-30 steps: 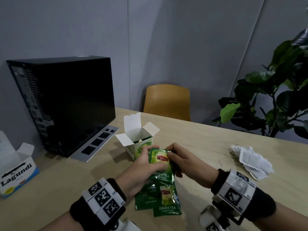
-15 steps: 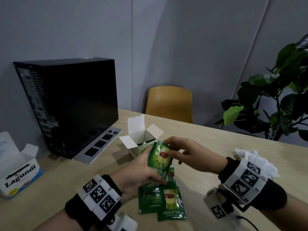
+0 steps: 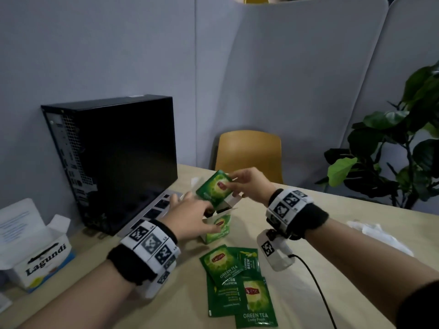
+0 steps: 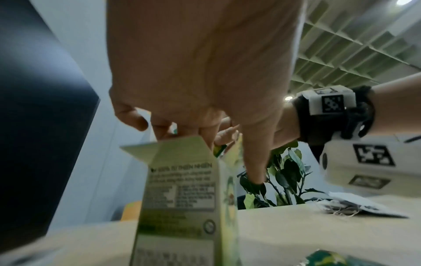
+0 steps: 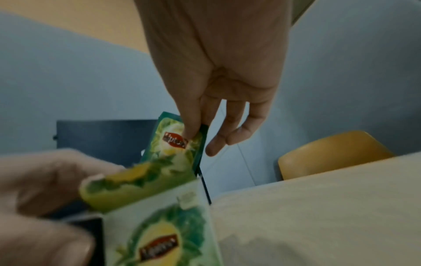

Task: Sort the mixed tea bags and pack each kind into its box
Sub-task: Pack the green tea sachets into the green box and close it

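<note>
Two hands | right hand (image 3: pixel 249 184) fingers pinch green sachet (image 3: pixel 215 187) above green box (image 3: pixel 217 227) | left hand (image 3: pixel 190 216) grips box rim

The sachet (image 3: pixel 215 188) pinched at the right fingertips (image 5: pixel 190 133) is deep green with a pale lime glow in the middle and a small red logo patch. The box (image 3: pixel 219 227) under the left fingers (image 4: pixel 255 162) is lime green with darker leaf print, the same red logo and white inner flaps. The loose sachets (image 3: pixel 240 283) nearer than both sets of fingers are dark green with white lettering. Both wristbands (image 3: pixel 152 245) are black and carry white blocks with black square codes. Left of the left fingers stands a black computer (image 3: pixel 114 160) and a white, blue-edged box (image 3: pixel 40 260) with black script. Beyond the fingertips are a mustard chair (image 3: pixel 249 153) and grey walls (image 3: pixel 118 48).
</note>
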### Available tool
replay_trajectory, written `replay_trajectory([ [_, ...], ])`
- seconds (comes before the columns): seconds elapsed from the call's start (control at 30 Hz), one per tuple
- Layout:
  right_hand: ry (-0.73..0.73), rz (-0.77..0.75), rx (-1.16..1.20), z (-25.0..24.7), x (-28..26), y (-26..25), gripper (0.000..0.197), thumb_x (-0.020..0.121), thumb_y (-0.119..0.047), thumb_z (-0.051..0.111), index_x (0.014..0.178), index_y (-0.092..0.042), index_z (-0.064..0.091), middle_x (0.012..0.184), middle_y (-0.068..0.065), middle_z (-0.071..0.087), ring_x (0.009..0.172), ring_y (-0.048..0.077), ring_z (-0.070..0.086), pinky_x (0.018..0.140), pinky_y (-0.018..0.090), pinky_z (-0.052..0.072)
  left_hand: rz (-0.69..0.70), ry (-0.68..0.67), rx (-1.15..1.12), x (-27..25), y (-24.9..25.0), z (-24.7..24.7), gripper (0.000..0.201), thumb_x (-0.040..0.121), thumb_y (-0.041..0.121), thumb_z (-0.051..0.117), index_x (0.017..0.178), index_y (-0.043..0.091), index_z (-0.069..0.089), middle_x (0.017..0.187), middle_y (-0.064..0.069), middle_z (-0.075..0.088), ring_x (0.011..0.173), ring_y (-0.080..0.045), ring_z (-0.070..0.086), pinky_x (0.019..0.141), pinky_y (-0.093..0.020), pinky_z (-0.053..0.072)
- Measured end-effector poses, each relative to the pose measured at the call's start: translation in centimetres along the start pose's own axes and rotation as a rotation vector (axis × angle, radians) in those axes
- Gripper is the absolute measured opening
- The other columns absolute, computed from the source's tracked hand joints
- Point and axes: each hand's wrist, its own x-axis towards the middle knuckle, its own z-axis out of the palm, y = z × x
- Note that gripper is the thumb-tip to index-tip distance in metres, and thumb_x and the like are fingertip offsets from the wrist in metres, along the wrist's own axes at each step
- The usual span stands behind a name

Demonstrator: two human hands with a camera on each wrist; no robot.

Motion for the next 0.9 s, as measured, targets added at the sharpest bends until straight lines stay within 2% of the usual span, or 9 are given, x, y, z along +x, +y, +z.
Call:
replay_trajectory([
  [0.1,-0.066,-0.085,-0.219,0.5,0.1,-0.2,0.02,0.086,-0.021,0.064,0.104,-0.014,0.069,0.082,0.004,0.072,0.054,0.006,0.06,0.053,0.01,0.048,-0.002,0.047,0.006,0.2,0.1,0.4,0.032,0.085,0.046,0.053,0.115,0.036,0.059,0.099,0.006,0.055,0.105,-0.017,0.032,0.078,-0.037,0.018],
  [0.2,-0.096,-0.168,-0.429,0.3,0.2,-1.1,0.021,0.088,-0.023,0.06,0.107,-0.018,0.069,0.095,0.006,0.072,0.066,0.013,0.057,0.07,0.031,0.055,0.001,0.094,0.014,0.0,0.4,0.8,0.026,0.089,0.04,0.051,0.113,0.036,0.061,0.08,0.01,0.038,0.093,-0.016,0.027,0.076,-0.037,0.015],
  [0.27,-0.117,-0.188,-0.498,0.0,0.2,-1.9,0.022,0.089,-0.023,0.059,0.11,-0.02,0.068,0.1,0.005,0.071,0.073,0.015,0.057,0.076,0.036,0.055,-0.008,0.109,-0.005,-0.2,0.3,1.0,0.028,0.089,0.042,0.051,0.116,0.036,0.061,0.082,0.01,0.036,0.083,-0.013,0.017,0.075,-0.036,0.014],
  [0.37,-0.162,-0.235,-0.655,-0.2,0.1,-2.8,0.025,0.091,-0.021,0.055,0.113,-0.023,0.066,0.107,0.007,0.069,0.091,0.025,0.063,0.08,0.039,0.054,0.007,0.13,-0.009,-0.3,0.1,1.1,0.03,0.089,0.044,0.052,0.116,0.037,0.061,0.095,0.007,0.047,0.097,-0.015,0.03,0.079,-0.035,0.017],
  [0.5,-0.223,-0.299,-0.843,1.0,-0.2,-3.1,0.029,0.092,-0.019,0.05,0.114,-0.029,0.064,0.11,0.007,0.067,0.097,0.028,0.062,0.072,0.031,0.045,0.017,0.146,-0.073,-0.5,0.3,1.0,0.029,0.087,0.043,0.056,0.114,0.036,0.063,0.098,0.008,0.051,0.097,-0.017,0.033,0.08,-0.035,0.02],
  [0.6,-0.293,-0.315,-0.956,2.3,-0.6,-2.5,0.03,0.091,-0.015,0.049,0.111,-0.03,0.065,0.107,0.005,0.067,0.097,0.025,0.061,0.075,0.031,0.038,0.087,0.205,-0.257,-0.5,0.4,0.9,0.018,0.077,0.035,0.071,0.094,0.032,0.066,0.091,0.013,0.06,0.093,-0.013,0.048,0.079,-0.031,0.031],
  [0.67,-0.351,-0.251,-0.938,2.0,-0.7,-2.2,0.027,0.092,-0.022,0.049,0.112,-0.031,0.065,0.107,0.005,0.068,0.096,0.025,0.06,0.078,0.031,0.041,0.1,0.27,-0.393,-0.4,0.3,0.8,0.025,0.071,0.032,0.076,0.086,0.028,0.057,0.092,0.013,0.057,0.089,-0.012,0.049,0.071,-0.025,0.035],
  [0.8,-0.47,-0.206,-0.8,0.2,-1.0,-1.6,0.029,0.093,-0.024,0.049,0.119,-0.028,0.062,0.116,0.002,0.066,0.105,0.024,0.057,0.094,0.036,0.046,0.069,0.197,-0.11,0.0,-0.2,1.6,0.059,0.081,0.045,0.061,0.132,0.03,0.034,0.132,0.011,0.041,0.123,-0.012,0.031,0.097,-0.038,0.025],
  [0.9,-0.384,-0.215,-0.65,-1.2,-1.8,-1.2,0.029,0.097,-0.017,0.043,0.12,-0.018,0.06,0.117,0.004,0.066,0.103,0.022,0.058,0.091,0.03,0.043,0.111,0.099,0.013,0.2,-0.1,2.2,0.058,0.09,0.037,0.05,0.142,0.033,0.023,0.143,0.011,0.037,0.13,-0.014,0.025,0.106,-0.049,0.015],
])
